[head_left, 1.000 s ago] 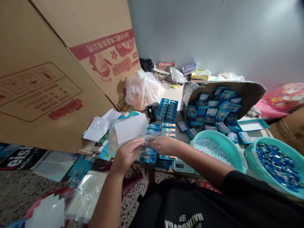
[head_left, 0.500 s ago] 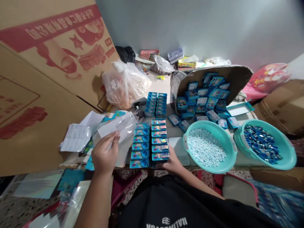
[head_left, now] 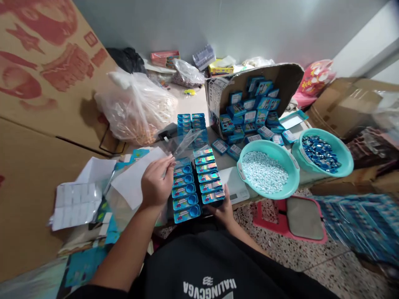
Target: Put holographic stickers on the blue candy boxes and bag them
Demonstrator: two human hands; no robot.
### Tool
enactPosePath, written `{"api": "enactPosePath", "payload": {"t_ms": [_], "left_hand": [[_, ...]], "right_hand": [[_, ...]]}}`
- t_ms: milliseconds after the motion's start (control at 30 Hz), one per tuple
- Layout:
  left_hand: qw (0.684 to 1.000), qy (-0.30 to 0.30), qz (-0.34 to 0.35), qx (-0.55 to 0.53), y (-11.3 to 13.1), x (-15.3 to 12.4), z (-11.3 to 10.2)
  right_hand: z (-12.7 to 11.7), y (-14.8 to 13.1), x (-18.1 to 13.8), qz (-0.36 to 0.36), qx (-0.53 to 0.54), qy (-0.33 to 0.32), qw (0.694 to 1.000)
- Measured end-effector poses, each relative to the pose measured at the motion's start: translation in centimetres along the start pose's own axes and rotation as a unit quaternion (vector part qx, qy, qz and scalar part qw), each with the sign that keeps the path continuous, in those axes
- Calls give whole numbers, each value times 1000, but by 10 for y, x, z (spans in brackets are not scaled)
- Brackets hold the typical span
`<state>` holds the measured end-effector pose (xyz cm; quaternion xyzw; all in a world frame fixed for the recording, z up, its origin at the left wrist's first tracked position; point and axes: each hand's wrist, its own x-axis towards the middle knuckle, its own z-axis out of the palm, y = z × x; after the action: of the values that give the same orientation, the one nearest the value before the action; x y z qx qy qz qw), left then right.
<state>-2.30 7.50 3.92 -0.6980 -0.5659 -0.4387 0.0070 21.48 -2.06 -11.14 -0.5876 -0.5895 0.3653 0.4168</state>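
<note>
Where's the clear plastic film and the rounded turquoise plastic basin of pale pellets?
Clear plastic film (head_left: 188, 143), head view: its raised part.
Rounded turquoise plastic basin of pale pellets (head_left: 272, 148), head view: inside its far wall.

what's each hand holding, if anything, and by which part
Left hand: clear plastic bag, by an edge. Right hand: row of blue packs, by the near end.

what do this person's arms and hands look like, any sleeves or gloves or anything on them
Both the left hand and the right hand are gloveless, with bare forearms; no watch or bracelet shows. The right fingers are partly hidden. The sleeves are black and short, part of a black top with white lettering across the chest.
</note>
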Motion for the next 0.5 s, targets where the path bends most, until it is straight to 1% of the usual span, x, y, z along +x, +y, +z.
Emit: {"api": "enactPosePath", "payload": {"t_ms": [167, 233, 367, 500], "left_hand": [[1000, -22, 13, -15, -3, 3, -1], [999, -24, 20, -13, -6, 2, -2], [999, -29, 15, -12, -15, -1, -7], [999, -38, 16, -17, -21, -5, -14]], "right_hand": [[5, 2, -10, -51, -96, 33, 994], [9, 1, -12, -60, -119, 54, 990], [13, -4, -15, -33, -144, 82, 986], [14, -13, -14, 10, -146, 81, 986]]}}
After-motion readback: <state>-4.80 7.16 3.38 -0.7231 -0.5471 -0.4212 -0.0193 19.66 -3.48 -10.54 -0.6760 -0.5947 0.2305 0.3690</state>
